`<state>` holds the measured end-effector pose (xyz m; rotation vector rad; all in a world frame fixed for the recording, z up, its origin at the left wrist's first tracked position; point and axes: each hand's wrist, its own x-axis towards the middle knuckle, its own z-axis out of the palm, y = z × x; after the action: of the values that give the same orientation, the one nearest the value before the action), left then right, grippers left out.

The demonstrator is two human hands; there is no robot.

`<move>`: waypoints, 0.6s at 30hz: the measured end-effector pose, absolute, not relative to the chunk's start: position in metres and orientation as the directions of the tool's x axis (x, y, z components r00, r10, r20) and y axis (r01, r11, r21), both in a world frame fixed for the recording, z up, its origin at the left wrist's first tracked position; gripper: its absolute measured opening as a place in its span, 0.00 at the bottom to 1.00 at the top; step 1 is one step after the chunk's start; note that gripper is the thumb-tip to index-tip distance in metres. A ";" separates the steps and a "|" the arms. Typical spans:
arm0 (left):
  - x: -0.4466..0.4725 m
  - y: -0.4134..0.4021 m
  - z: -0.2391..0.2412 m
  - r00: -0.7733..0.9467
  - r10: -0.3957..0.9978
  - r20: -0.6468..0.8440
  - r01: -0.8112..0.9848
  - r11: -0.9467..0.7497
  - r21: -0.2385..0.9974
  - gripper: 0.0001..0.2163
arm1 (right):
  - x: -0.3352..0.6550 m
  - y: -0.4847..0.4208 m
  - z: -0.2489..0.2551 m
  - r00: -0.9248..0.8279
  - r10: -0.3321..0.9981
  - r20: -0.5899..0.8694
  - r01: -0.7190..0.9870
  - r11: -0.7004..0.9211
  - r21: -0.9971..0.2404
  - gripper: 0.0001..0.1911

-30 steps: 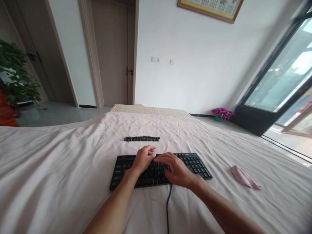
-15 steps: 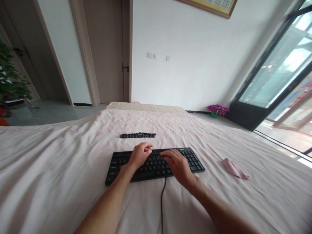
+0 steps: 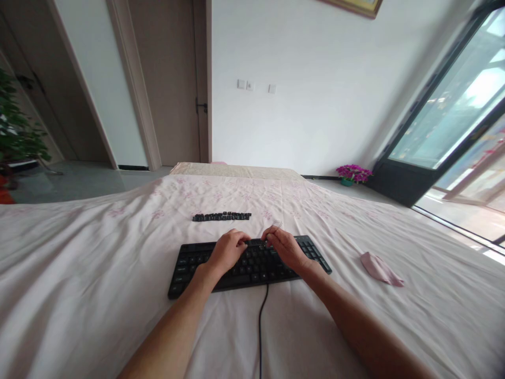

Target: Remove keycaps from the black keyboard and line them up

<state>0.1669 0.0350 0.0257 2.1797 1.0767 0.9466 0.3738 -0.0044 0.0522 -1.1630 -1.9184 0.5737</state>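
A black keyboard [image 3: 240, 279] lies on the pink-white cloth in front of me, its cable running toward me. My left hand [image 3: 230, 251] rests over its left-middle part, fingers curled at the back edge and thumb on top. Over the right-middle part, my right hand [image 3: 282, 246] is closed in a pinch on a thin wire keycap puller [image 3: 278, 224], whose loop sticks out behind the fingers. Its lower end is mostly hidden by the hand; a small dark key shows below the fingertips. Behind the keyboard, several loose black keycaps [image 3: 221, 216] lie in rows.
A folded pink cloth [image 3: 381, 269] lies to the right on the flowered bedsheet [image 3: 118, 252]. Farther off are a pot of magenta flowers [image 3: 354, 173], a glass door [image 3: 445, 126], a closed brown door [image 3: 165, 84] and a leafy plant [image 3: 19, 126] at left.
My right hand has moved forward and closed its fingers, and the wire loop now shows beyond them. The left hand stays nearly in place, its fingertips slightly lower.
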 end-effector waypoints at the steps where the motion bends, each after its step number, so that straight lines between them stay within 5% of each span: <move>1: 0.167 0.035 0.026 0.441 0.826 0.352 0.464 -0.545 0.698 0.12 | 0.374 -0.003 0.052 -0.267 0.875 0.405 0.508 0.484 -0.712 0.14; 18: 0.171 0.036 0.021 0.449 0.837 0.312 0.514 -0.527 0.677 0.11 | 0.369 -0.004 0.044 -0.304 0.832 0.463 0.518 0.553 -0.653 0.13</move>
<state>0.1707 0.0358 0.0208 2.2108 1.1300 0.8720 0.3690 -0.0041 0.0437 -1.0879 -1.9796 0.4932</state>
